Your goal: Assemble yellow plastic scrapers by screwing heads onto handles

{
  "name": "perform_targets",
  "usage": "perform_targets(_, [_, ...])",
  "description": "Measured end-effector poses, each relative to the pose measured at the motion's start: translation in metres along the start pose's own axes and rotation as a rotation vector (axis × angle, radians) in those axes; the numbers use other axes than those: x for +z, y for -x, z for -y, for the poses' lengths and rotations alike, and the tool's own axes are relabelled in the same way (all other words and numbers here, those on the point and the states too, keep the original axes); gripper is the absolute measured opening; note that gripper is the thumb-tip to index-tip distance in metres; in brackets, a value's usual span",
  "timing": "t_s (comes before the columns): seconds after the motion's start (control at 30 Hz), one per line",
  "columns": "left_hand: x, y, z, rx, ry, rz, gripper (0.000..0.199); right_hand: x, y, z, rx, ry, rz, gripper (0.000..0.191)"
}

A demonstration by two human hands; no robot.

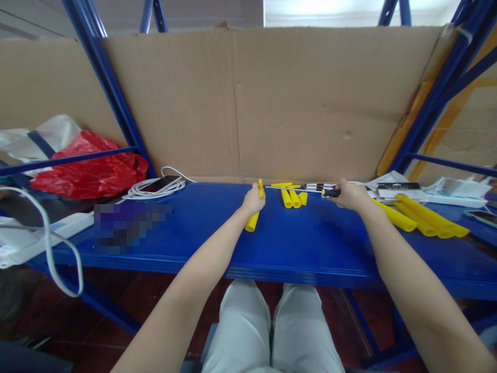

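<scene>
My left hand point(253, 200) is closed around a yellow tube point(252, 223) that stands tilted above the blue shelf top. In my right hand point(351, 195) is a screwdriver point(330, 192) with a black handle, its thin metal shaft pointing left. The shaft's tip reaches close to the upper end of the held tube; whether it touches is too small to tell. Between my hands lie several short yellow tubes point(296, 199). Behind the screwdriver are slim black-and-white items point(316, 186), partly hidden by my right hand.
Longer yellow tubes point(430, 220) lie at the right, near a white power strip point(454, 198) and a phone point(481, 216). Coiled white cable point(155, 189) and a red plastic bag point(93, 166) are at the left. A cardboard sheet point(291, 103) stands behind, between blue posts point(116, 93).
</scene>
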State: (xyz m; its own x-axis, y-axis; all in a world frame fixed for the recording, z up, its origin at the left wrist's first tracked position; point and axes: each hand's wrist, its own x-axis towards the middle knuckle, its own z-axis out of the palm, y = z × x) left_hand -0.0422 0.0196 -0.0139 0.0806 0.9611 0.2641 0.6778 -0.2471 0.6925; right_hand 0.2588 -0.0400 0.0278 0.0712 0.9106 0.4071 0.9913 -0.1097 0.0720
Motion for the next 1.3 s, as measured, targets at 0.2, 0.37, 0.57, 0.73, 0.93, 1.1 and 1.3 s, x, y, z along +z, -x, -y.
perform_targets(0.2, [0.0, 0.002, -0.002, -0.014, -0.028, -0.014, 0.035, -0.001, 0.0, 0.001, -0.051, -0.018, 0.041, 0.033])
perform_targets(0.37, [-0.003, 0.006, -0.008, -0.014, -0.063, 0.0, 0.032, -0.003, 0.002, 0.002, -0.07, -0.011, 0.006, 0.029])
perform_targets(0.57, [-0.005, 0.009, -0.01, -0.014, -0.074, -0.001, 0.032, 0.001, 0.0, -0.001, -0.007, 0.027, -0.013, 0.036])
perform_targets(0.73, [-0.004, 0.007, -0.008, -0.019, -0.067, 0.002, 0.031, 0.001, -0.001, -0.001, -0.02, 0.013, 0.002, 0.036])
perform_targets(0.93, [0.0, 0.002, -0.002, -0.012, -0.035, -0.024, 0.035, -0.005, 0.002, 0.002, -0.069, 0.019, 0.095, 0.032])
perform_targets(1.1, [0.002, 0.0, 0.001, -0.004, -0.027, -0.015, 0.037, -0.006, 0.003, 0.002, -0.07, 0.051, 0.057, 0.029])
perform_targets(1.3, [0.0, 0.003, -0.003, 0.004, -0.047, -0.007, 0.034, -0.007, 0.003, 0.002, -0.012, 0.049, 0.069, 0.035])
